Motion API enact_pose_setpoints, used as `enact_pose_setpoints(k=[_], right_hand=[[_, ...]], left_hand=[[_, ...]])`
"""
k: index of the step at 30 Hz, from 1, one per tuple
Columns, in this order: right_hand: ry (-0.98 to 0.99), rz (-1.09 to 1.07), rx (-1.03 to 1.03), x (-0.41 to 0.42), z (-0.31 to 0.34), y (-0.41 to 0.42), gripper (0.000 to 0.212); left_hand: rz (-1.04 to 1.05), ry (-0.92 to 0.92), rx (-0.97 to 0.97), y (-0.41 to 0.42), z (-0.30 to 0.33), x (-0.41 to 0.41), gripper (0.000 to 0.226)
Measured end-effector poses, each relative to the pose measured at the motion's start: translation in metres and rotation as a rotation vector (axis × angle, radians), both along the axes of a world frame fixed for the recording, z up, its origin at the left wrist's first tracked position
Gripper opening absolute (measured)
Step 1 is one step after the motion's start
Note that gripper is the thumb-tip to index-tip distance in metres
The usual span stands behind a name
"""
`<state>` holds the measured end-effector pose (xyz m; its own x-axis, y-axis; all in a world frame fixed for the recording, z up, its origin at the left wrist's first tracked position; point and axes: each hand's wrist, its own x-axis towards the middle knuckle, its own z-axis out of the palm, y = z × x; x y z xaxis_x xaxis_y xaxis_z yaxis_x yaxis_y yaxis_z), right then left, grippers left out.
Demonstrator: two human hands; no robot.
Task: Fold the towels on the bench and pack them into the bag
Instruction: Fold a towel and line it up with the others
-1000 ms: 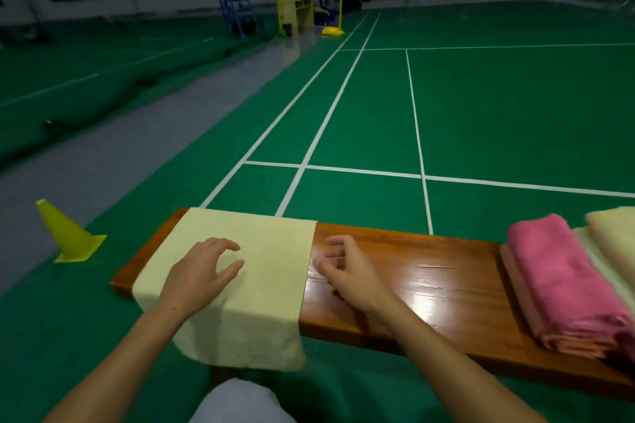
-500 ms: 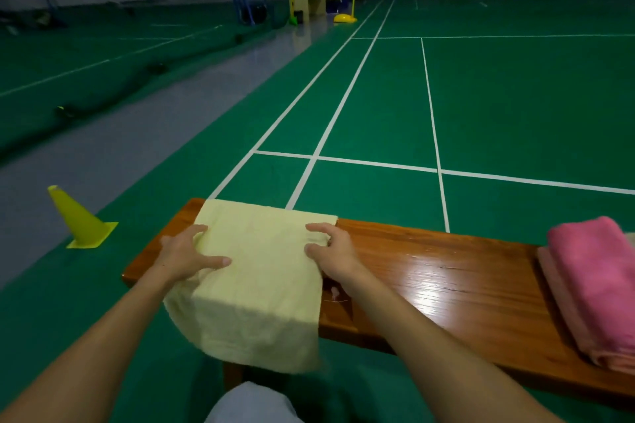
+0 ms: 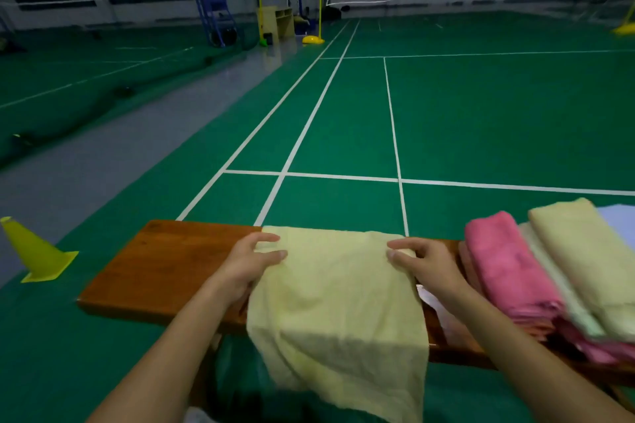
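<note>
A pale yellow towel (image 3: pixel 338 306) lies across the wooden bench (image 3: pixel 161 264), its near half hanging over the front edge. My left hand (image 3: pixel 252 259) grips its left edge near the far corner, and my right hand (image 3: pixel 421 259) grips the right edge opposite. To the right on the bench sits a stack of folded towels: a pink towel (image 3: pixel 505 264) beside a cream towel (image 3: pixel 591 257). No bag is in view.
A yellow cone (image 3: pixel 34 251) stands on the floor left of the bench. Green court flooring with white lines stretches ahead. Net posts, a blue umpire chair (image 3: pixel 214 14) and a yellow cabinet (image 3: pixel 278 22) stand far back.
Both hands took hold of the yellow towel's side edges and slid it rightwards along the bench, close to the folded stack. The left end of the bench is now bare.
</note>
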<state>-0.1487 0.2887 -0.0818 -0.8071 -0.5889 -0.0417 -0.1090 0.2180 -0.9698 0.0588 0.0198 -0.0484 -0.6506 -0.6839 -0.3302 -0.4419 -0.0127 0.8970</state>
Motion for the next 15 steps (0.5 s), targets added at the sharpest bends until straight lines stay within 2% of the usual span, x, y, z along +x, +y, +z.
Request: enact_pose_setpoints(k=[5, 8, 10, 12, 15], right_hand=[[0.046, 0.001, 0.034, -0.023, -0.012, 0.06, 0.021], [0.042, 0.058, 0.076, -0.026, -0.018, 0.077, 0.021], [0.025, 0.066, 0.034, -0.024, -0.015, 0.083, 0.02], [-0.035, 0.08, -0.011, -0.023, -0.007, 0.088, 0.018], [-0.167, 0.166, 0.034, -0.024, 0.01, 0.096, 0.018]], left_hand=[[-0.143, -0.103, 0.109, 0.044, -0.001, -0.026, 0.023], [-0.298, -0.216, 0.088, 0.046, 0.003, -0.028, 0.023], [-0.379, -0.268, 0.064, 0.043, 0.007, -0.026, 0.022], [-0.406, -0.28, 0.048, 0.038, 0.014, -0.024, 0.018], [-0.407, -0.222, 0.068, 0.038, 0.031, -0.021, 0.019]])
